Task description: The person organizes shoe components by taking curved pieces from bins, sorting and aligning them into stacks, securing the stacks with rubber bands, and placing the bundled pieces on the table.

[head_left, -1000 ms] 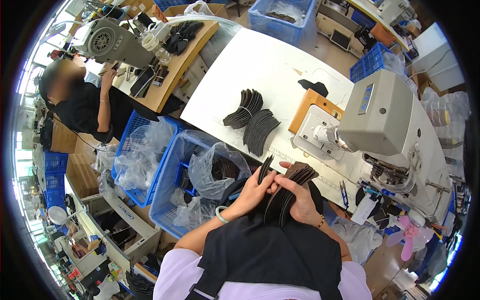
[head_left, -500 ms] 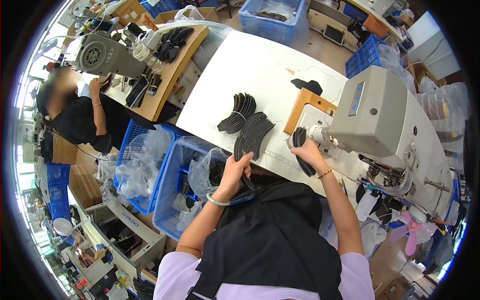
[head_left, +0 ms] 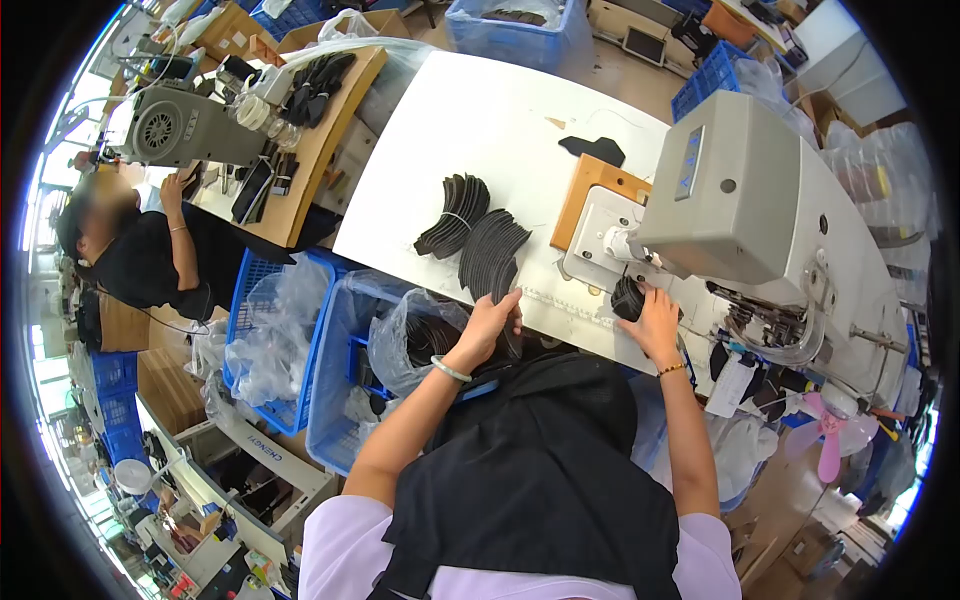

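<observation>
My left hand (head_left: 487, 328) is closed on a black curved piece at the near end of a fanned stack of black curved pieces (head_left: 492, 252). How many pieces its fingers grip is hidden. Touching that stack on the left is a second bundle of similar pieces (head_left: 455, 214), with a pale band around it. My right hand (head_left: 655, 322) grips a small stack of black pieces (head_left: 628, 298) by the table's front edge, below the sewing machine (head_left: 722, 190). The right palm and thumb partly cover this stack.
A single black cut piece (head_left: 594, 151) lies on the white table (head_left: 400, 150) behind the machine's wooden block (head_left: 572, 215). Blue crates (head_left: 318, 420) with plastic bags stand left of my lap. Another person (head_left: 150, 240) sits at a machine on the far left.
My right hand has moved right, away from the fanned stack, and its small stack is turned differently. My left hand stays at the fanned stack's near end. The whole view has shifted slightly.
</observation>
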### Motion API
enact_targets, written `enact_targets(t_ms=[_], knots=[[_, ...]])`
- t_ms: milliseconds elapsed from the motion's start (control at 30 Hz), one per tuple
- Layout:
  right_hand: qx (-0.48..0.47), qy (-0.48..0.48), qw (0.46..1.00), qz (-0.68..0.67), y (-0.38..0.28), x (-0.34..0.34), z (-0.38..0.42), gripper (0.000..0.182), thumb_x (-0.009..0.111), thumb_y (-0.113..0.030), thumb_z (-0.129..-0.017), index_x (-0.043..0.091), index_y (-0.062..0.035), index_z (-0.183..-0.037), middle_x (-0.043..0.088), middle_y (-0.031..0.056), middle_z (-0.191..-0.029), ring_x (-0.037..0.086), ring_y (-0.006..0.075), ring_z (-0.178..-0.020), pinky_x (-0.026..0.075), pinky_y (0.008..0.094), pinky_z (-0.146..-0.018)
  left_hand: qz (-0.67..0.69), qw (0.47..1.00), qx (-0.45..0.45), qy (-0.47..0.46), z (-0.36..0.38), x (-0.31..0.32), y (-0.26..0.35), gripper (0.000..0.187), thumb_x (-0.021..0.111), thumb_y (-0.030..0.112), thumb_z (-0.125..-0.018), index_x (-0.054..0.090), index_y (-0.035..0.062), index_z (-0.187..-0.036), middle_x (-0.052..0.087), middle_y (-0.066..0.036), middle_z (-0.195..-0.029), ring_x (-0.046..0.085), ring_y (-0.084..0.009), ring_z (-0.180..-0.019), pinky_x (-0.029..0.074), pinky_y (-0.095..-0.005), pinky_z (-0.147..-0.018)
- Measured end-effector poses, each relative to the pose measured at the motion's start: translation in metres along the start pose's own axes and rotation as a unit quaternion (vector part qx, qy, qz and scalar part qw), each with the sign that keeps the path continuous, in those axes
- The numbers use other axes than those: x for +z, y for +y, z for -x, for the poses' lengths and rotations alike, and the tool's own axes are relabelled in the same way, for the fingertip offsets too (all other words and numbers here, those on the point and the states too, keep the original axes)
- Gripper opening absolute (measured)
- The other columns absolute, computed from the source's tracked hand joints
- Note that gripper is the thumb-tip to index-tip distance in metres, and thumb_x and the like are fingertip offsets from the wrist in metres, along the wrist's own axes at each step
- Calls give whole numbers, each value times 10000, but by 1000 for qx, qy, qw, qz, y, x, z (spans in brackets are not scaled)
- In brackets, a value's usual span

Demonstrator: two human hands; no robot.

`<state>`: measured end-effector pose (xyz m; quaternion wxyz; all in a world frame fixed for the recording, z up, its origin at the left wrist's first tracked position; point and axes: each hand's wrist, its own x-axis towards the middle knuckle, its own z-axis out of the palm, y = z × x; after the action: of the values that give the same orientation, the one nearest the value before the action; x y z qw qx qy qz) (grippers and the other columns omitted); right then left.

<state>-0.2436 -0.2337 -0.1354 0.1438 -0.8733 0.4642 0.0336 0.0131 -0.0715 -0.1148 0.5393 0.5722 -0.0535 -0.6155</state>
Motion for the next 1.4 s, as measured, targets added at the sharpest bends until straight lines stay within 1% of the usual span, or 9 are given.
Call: enact_targets(t_ms=[333, 633, 667, 900, 967, 1033, 1133, 1233, 1400], knots=[[-17, 130, 991, -4, 8, 1, 29, 822, 815, -339, -568, 444, -9, -1223, 491, 132, -1142, 427, 295, -1110, 301, 409, -960, -18, 999, -31, 11, -19, 10, -10, 298, 517, 225, -912, 450, -55, -989, 598, -120, -742, 611, -185, -688, 508, -287, -622], [-41, 132, 990, 13, -21, 5, 37, 438, 769, -252, -661, 556, -30, -972, 530, 76, -926, 495, 247, -900, 370, 369, -803, -28, 999, -33, 16, -15, 9, -14, 238, 518, 218, -910, 471, -10, -960, 616, -107, -799, 617, -190, -787, 499, -296, -686], [-37, 117, 982, -145, -30, 5, 36, 374, 758, -247, -686, 569, -18, -913, 533, 74, -850, 513, 232, -823, 390, 348, -765, -8, 1000, -15, 6, -14, 10, -15, 236, 507, 225, -917, 473, -4, -964, 618, -106, -817, 620, -191, -794, 499, -294, -688], [-21, -212, 780, -588, -124, 14, -15, 436, 616, -382, -840, 627, 36, -962, 630, 96, -922, 562, 141, -845, 425, 241, -764, -265, 960, 57, -68, -14, 34, -20, 241, 506, 165, -852, 472, -35, -981, 531, -61, -731, 506, -116, -651, 403, -265, -547], [112, -319, 657, -674, -134, 18, -30, 413, 605, -393, -823, 646, -1, -946, 626, 83, -907, 551, 134, -868, 416, 222, -761, -330, 938, 98, -33, -15, 45, -20, 267, 519, 167, -836, 486, -60, -973, 535, -62, -725, 506, -125, -633, 403, -272, -542], [93, -289, 663, -684, -136, 31, -44, 384, 591, -386, -815, 651, -23, -926, 626, 80, -922, 572, 142, -818, 429, 226, -722, -284, 951, 118, 0, -36, 32, -37, 294, 541, 158, -818, 517, -80, -989, 547, -77, -712, 512, -138, -624, 429, -281, -568], [229, -202, 524, -795, -137, 68, -68, 310, 631, -333, -811, 605, -25, -782, 607, 53, -757, 577, 152, -622, 450, 285, -589, -354, 888, 287, 59, -45, 7, -37, 314, 586, 97, -770, 577, -58, -1044, 573, -140, -861, 577, -193, -776, 472, -298, -695], [273, -145, 554, -773, -159, 61, -73, 308, 712, -304, -772, 581, -27, -745, 576, 43, -657, 562, 140, -596, 440, 266, -541, -442, 770, 399, 230, -5, -2, 7, 301, 591, 56, -765, 559, -32, -1052, 506, -194, -1042, 489, -344, -999, 406, -395, -882], [191, -132, 679, -696, -193, 64, -81, 389, 801, -335, -670, 583, -18, -611, 525, 28, -556, 465, 120, -456, 364, 280, -436, -431, 730, 402, 347, -37, -42, 1, 244, 575, 88, -827, 542, -40, -1032, 513, -200, -1095, 494, -348, -988, 391, -405, -882]])
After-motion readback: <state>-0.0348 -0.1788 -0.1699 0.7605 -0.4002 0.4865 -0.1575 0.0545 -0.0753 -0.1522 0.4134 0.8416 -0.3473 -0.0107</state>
